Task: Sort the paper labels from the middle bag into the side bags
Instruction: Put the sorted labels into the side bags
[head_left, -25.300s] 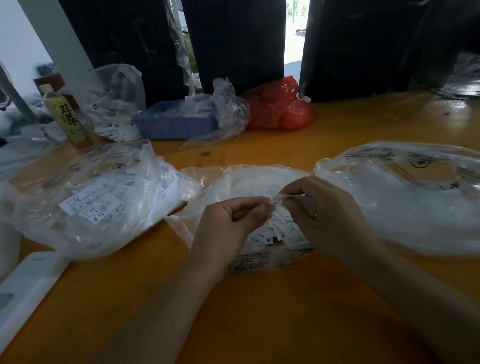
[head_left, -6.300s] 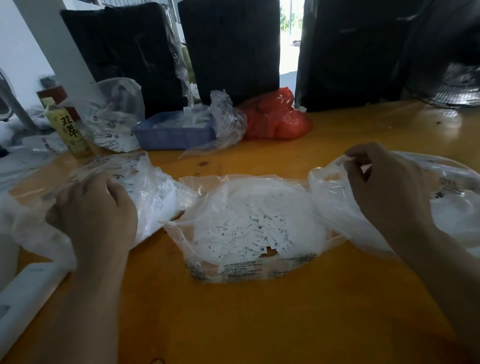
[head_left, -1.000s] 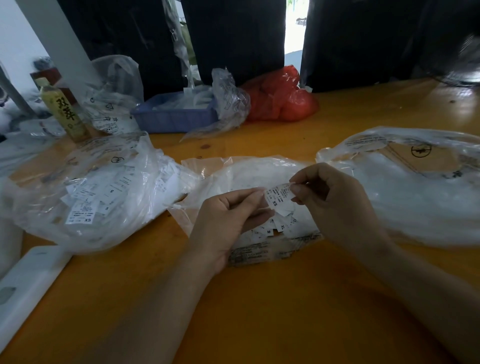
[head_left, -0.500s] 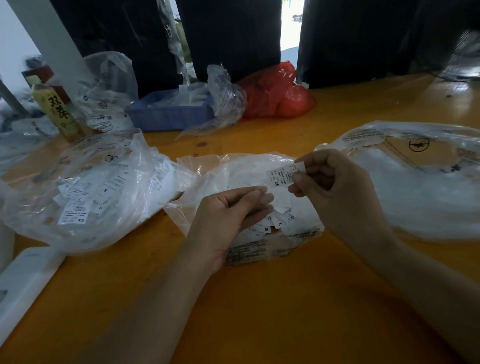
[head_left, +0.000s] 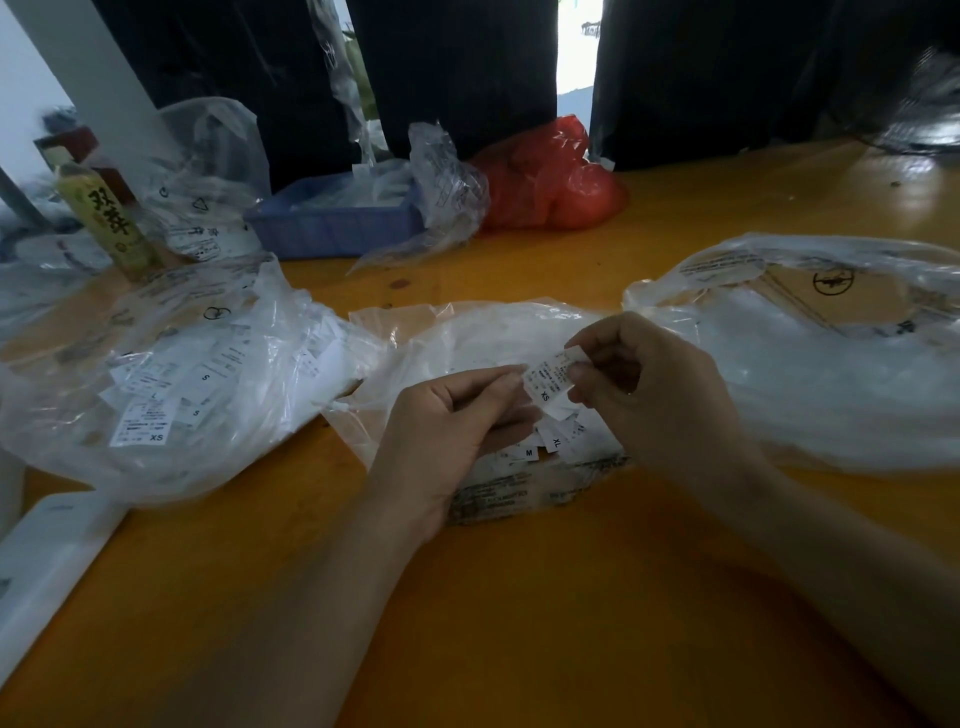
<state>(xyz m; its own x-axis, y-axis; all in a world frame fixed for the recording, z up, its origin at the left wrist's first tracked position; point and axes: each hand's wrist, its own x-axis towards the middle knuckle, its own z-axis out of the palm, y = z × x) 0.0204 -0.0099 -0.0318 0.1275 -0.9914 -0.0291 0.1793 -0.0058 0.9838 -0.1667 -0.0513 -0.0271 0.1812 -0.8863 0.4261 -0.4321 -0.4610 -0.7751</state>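
One XS label (head_left: 546, 378) in hand right now, held just above the middle bag (head_left: 470, 338). Right hand (head_left: 652, 395) pinches its right edge between thumb and fingers; left hand (head_left: 452, 423) has loosely curled fingers with the tips touching the label's left edge — can't tell whether it's actually gripping or just steadying.

Middle bag, on the orange table (head_left: 519, 597): loose labels (head_left: 543, 447) lie under the hands, M and XL readable. Count unclear, hands cover most of the pile. So the source isn't empty.

Left of middle bag: left side bag (head_left: 156, 384) holds a visible heap of labels, S and XS legible. XS in hand probably goes there, judging by that.

Right of middle bag: right side bag (head_left: 810, 364) shows a white mass inside, print unreadable.

Progress: mid-sort. Both side bags have contents, source still stocked, remaining fraction unknowable.

Behind middle bag: blue tray (head_left: 332, 226), red bag (head_left: 545, 176), bottle (head_left: 106, 221) far left. Not involved.
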